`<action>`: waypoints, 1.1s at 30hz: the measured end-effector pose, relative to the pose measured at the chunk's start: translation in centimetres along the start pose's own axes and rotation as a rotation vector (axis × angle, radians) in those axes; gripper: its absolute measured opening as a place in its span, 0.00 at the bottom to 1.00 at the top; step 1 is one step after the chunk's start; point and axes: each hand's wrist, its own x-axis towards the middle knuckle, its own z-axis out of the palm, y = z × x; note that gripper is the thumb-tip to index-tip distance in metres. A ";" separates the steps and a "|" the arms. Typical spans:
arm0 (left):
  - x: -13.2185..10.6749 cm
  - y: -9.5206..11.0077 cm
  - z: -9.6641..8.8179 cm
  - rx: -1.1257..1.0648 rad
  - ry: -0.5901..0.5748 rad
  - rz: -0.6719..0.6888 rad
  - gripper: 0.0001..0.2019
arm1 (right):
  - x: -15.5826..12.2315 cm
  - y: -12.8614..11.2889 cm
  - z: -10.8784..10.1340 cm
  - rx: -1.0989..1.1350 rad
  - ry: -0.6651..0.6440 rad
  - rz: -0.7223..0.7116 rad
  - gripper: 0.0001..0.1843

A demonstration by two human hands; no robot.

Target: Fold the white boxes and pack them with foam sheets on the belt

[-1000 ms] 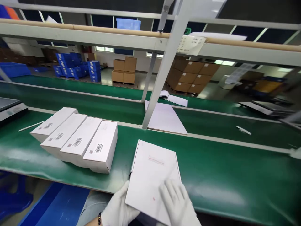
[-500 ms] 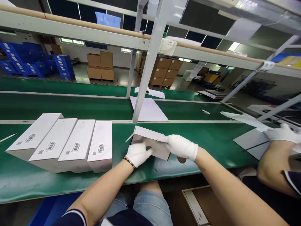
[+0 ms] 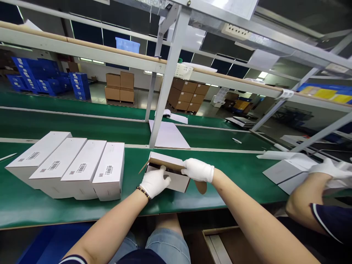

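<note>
A white cardboard box (image 3: pixel 176 180), brown inside, lies in front of me on the green table with its lid (image 3: pixel 170 159) partly raised. My left hand (image 3: pixel 155 182), in a white glove, grips the near left edge, its fingertips at the opening. The gloved right hand (image 3: pixel 198 169) is closed on the lid's right end. A brown side flap (image 3: pixel 201 187) sticks out below that hand, and another flap (image 3: pixel 144 166) points out at the left. What lies inside the box is mostly hidden.
Several closed white boxes (image 3: pixel 108 170) with barcode labels stand in a row at the left. A metal post (image 3: pixel 167 79) rises behind my hands, near a flat white board (image 3: pixel 169 135). On the right, a co-worker's gloved hand (image 3: pixel 326 168) is at other white boxes (image 3: pixel 286 172).
The lid has tipped up, so the brown interior and dark opening now show. My left fingers have shifted to the near edge. The view has tilted upward slightly.
</note>
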 end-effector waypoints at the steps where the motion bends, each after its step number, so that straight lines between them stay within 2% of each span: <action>1: -0.1 0.2 0.1 0.009 0.000 -0.003 0.18 | -0.1 0.1 0.0 0.009 -0.012 0.005 0.17; 4: -0.3 0.5 0.4 0.040 0.007 -0.010 0.18 | -0.3 0.0 -0.1 0.034 -0.048 0.010 0.15; 8: -0.7 0.6 1.6 0.105 0.022 0.013 0.18 | -1.4 -0.7 -0.5 0.027 -0.020 0.002 0.15; 14: -1.3 0.5 4.4 0.235 0.054 0.077 0.14 | -3.0 -1.5 -3.6 -0.208 0.127 0.013 0.14; 18: -1.4 0.2 5.2 0.259 0.095 0.128 0.13 | -2.2 -0.9 -6.0 -0.228 0.205 0.120 0.15; 23: -1.5 -0.3 5.6 0.270 0.131 0.165 0.14 | -0.5 0.1 -7.4 -0.227 0.299 0.191 0.16; 26: -0.5 -0.5 5.3 0.259 0.151 0.215 0.15 | 0.0 0.6 -7.6 -0.227 0.349 0.211 0.14; 30: 2.8 -0.7 4.3 0.190 0.337 0.339 0.24 | -0.4 1.3 -6.8 -0.246 0.477 0.212 0.17; 31: 3.8 -0.7 4.2 0.190 0.352 0.348 0.25 | -0.7 1.6 -6.3 -0.268 0.533 0.192 0.18; 33: 5.6 -0.7 4.2 0.219 0.289 0.322 0.29 | -1.4 2.3 -5.2 -0.319 0.664 0.137 0.17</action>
